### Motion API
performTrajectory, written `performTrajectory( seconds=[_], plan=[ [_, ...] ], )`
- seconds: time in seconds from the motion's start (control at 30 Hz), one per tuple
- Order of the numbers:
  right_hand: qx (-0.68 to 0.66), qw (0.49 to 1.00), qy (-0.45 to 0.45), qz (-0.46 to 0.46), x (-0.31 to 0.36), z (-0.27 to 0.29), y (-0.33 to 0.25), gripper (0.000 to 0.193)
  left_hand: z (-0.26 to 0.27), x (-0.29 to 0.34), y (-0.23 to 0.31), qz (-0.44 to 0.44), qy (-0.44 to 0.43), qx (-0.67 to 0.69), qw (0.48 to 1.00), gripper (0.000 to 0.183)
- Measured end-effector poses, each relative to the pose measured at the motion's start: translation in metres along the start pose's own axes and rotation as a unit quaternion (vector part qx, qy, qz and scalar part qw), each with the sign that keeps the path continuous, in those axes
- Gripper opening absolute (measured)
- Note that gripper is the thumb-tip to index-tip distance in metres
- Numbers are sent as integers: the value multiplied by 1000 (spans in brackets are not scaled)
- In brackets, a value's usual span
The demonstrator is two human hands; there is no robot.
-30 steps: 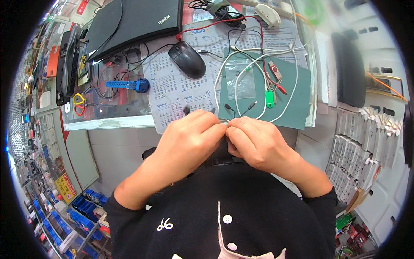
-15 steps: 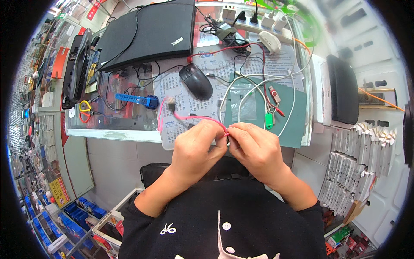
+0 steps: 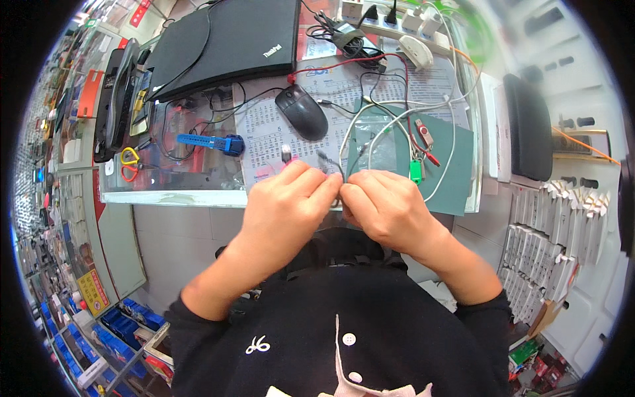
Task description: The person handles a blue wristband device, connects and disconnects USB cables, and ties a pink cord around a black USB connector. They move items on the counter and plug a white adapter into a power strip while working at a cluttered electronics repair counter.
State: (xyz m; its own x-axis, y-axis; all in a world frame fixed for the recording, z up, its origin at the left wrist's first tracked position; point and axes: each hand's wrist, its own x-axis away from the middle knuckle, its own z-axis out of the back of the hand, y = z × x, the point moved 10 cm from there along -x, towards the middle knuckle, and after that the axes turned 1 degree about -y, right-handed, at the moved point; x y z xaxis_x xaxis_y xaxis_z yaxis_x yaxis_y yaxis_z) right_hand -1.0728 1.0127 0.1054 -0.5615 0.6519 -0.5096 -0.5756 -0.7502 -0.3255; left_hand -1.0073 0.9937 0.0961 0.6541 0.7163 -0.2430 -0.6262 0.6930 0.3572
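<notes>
My left hand point(image 3: 291, 202) and my right hand point(image 3: 383, 204) meet at the table's front edge, fingers pinched together. A thin dark cable point(image 3: 341, 173) shows between the fingertips and rises out of the pinch. Just past my left fingers, a dark cable plug point(image 3: 322, 153) sticks up. Beside it are a metal plug point(image 3: 286, 153) and a bit of pink cable point(image 3: 276, 163), mostly covered by my left hand. Whether that hand also touches the pink cable is hidden. A white cable point(image 3: 345, 140) loops behind my right hand over a small clear bag point(image 3: 374, 147).
Farther back lie a black mouse point(image 3: 302, 114), a closed black laptop point(image 3: 225, 53), a bundled black cord point(image 3: 349, 41) and a white power strip point(image 3: 397, 30). A blue strap point(image 3: 211, 142) and scissors point(image 3: 130, 164) lie left. USB sticks point(image 3: 423, 134) rest on a green mat point(image 3: 450, 172).
The pink cable that ran between my hands has left the fingertips and is mostly hidden by my left hand. A dark cable now shows there. Both hands remain together.
</notes>
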Motion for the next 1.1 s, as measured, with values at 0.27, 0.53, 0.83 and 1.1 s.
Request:
performTrajectory(
  seconds=[0.27, 0.53, 0.83, 1.1],
  plan=[
    [-59, 979, 187, -47, -4, 21, 17, 21, -6, 15, -68, 316, 272, 487, 768, 21],
    [-90, 996, -2, -18, 11, -11, 2, 17, 9, 16, -7, -90, 30, 39, 995, 30],
    [-181, 974, 91, -105, 14, 2, 24, 19, 16, 11, -20, 63, 177, 106, 976, 21],
    [-254, 933, 104, -232, 27, 1, 53, 21, 6, 12, -54, 228, 199, 301, 904, 9]
  ],
)
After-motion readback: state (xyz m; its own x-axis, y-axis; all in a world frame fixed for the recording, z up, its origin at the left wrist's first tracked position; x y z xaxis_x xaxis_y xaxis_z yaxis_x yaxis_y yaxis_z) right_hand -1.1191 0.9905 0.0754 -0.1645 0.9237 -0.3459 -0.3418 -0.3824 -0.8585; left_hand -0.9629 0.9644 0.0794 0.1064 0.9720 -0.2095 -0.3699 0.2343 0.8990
